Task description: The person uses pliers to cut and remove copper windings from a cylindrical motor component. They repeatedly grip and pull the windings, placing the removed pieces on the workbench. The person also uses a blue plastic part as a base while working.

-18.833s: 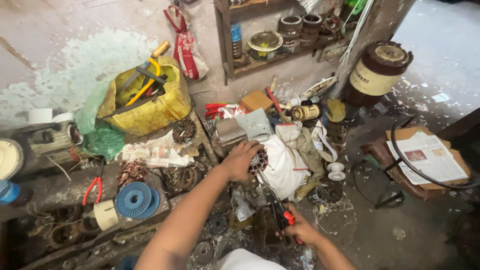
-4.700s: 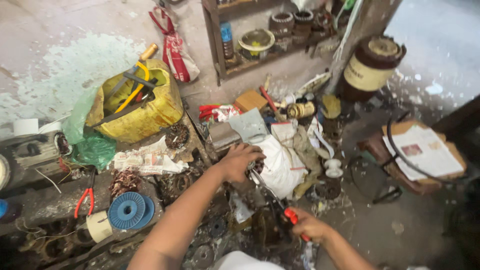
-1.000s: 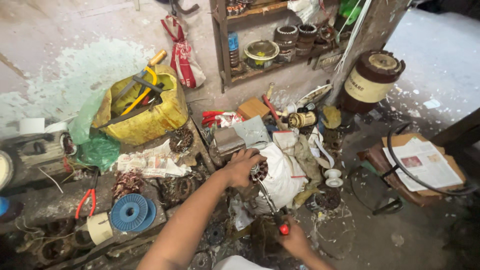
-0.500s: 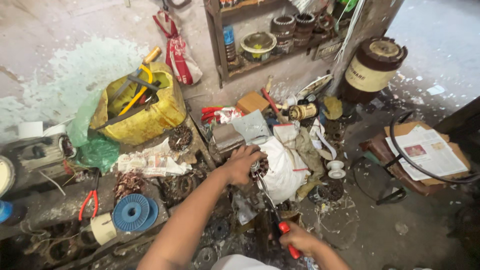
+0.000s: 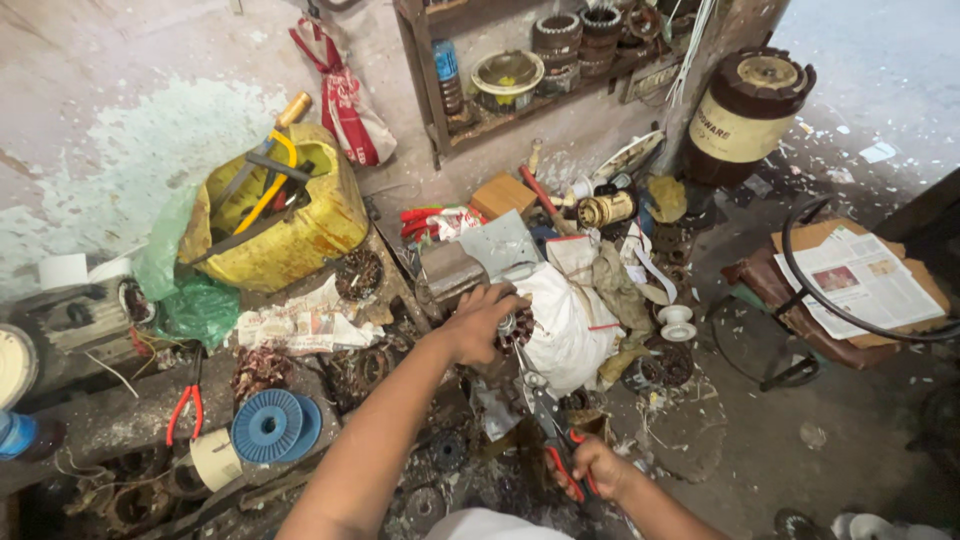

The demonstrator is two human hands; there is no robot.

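My left hand point(image 5: 478, 320) grips a small round motor winding point(image 5: 517, 327) with copper wire, pressed against a white cloth bundle point(image 5: 568, 322) in the middle of the cluttered floor. My right hand point(image 5: 598, 467) is closed on the red handles of a pair of pliers point(image 5: 548, 425). The pliers' dark jaws point up toward the winding, right below my left hand.
A yellow can full of tools point(image 5: 270, 215) stands at the left, a blue wire spool point(image 5: 272, 425) and red-handled pliers point(image 5: 185, 402) lower left. A shelf point(image 5: 520, 75) with coils is at the back, a brown drum point(image 5: 745, 115) at the right, a newspaper on a stool point(image 5: 860, 280) far right.
My right hand with the pliers has shifted slightly down and right. My left hand stays on the winding. The view has moved a little.
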